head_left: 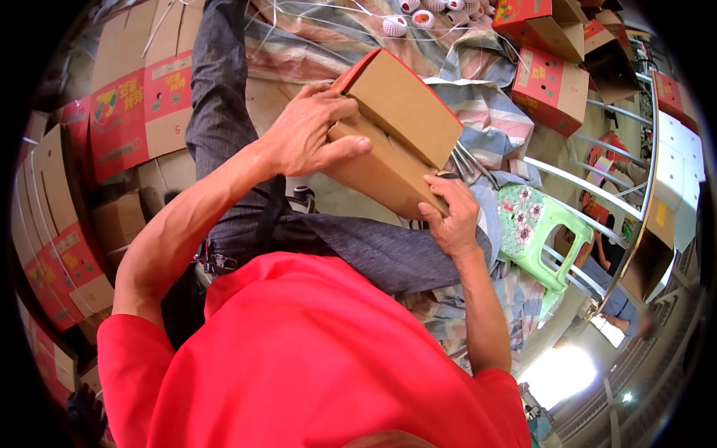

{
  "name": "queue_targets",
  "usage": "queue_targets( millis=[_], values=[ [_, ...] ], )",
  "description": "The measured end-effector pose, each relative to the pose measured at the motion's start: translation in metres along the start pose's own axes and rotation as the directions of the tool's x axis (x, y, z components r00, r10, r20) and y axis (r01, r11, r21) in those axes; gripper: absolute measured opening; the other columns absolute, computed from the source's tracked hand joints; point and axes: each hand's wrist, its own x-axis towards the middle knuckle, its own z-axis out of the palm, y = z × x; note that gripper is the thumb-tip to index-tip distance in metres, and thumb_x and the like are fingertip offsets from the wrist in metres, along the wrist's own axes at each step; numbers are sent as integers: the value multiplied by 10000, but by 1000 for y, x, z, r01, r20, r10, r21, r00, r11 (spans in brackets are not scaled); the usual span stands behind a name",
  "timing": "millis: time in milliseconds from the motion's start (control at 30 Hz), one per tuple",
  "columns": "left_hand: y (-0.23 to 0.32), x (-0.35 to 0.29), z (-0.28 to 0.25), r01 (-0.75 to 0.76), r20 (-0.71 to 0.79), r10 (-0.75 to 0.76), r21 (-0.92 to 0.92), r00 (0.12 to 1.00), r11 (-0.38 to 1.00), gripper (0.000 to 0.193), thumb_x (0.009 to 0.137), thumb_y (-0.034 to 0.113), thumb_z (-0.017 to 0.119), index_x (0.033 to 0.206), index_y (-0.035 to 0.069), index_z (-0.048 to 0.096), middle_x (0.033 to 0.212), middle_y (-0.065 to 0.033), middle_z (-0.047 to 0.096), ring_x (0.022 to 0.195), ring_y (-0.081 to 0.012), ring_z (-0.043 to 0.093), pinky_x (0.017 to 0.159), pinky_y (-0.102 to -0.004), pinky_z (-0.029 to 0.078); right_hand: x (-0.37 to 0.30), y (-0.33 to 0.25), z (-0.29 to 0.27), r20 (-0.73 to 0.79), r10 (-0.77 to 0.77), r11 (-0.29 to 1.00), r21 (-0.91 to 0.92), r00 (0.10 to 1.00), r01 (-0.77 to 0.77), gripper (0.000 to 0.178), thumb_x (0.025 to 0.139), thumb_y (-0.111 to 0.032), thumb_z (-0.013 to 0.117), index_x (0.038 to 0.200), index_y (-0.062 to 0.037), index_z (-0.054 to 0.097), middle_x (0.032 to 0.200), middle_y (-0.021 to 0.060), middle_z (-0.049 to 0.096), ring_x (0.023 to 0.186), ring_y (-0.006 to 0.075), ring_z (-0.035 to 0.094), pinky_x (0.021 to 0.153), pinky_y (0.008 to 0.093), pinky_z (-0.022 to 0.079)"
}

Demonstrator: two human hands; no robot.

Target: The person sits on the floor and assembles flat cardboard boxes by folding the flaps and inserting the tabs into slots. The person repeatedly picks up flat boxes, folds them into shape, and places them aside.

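A brown cardboard box (388, 168) with red outer edges sits tilted in front of me, above my lap. Its flaps are folded partly together, with a seam between two panels. My left hand (317, 131) is bent over the box's left end, thumb stretched along the lower panel. At the right end, my right hand (454, 213) grips the corner between thumb and fingers. A small dark thing shows beside the right fingers; I cannot make out what it is. Several thin metal rods (472, 164) stick out just behind that corner.
Flattened red-and-brown cartons (142, 104) lie at the left, with a strapped bundle (63, 246) nearer. Open boxes (549, 86) are piled at the far right. A green plastic stool (541, 231) stands right of my knee. Crocheted pieces (423, 19) lie on the striped sheet (299, 37). Another person (635, 321) appears at far right.
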Motion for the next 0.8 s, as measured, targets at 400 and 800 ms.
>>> queue_targets(
  millis=[400, 800],
  values=[
    [-31, -28, 61, 328, -375, -243, 181, 895, 927, 616, 914, 431, 775, 1347, 25, 613, 1517, -235, 519, 1296, -408, 564, 1146, -462, 369, -6, 28, 56, 129, 130, 936, -343, 983, -79, 553, 884, -392, 811, 1267, -23, 660, 1576, 147, 427, 1455, 369, 358, 1153, 522, 277],
    [-67, -23, 76, 534, 5, -564, -328, 826, 779, 779, 1012, 379, 689, 1628, 31, 364, 1545, -224, 535, 1449, -322, 492, 1204, -425, 385, 3, 45, 117, -154, 695, 639, 579, 702, -506, 838, 1108, -423, 537, 1635, 87, 133, 1668, 279, 289, 1554, 361, 300, 1261, 443, 257]
  ],
)
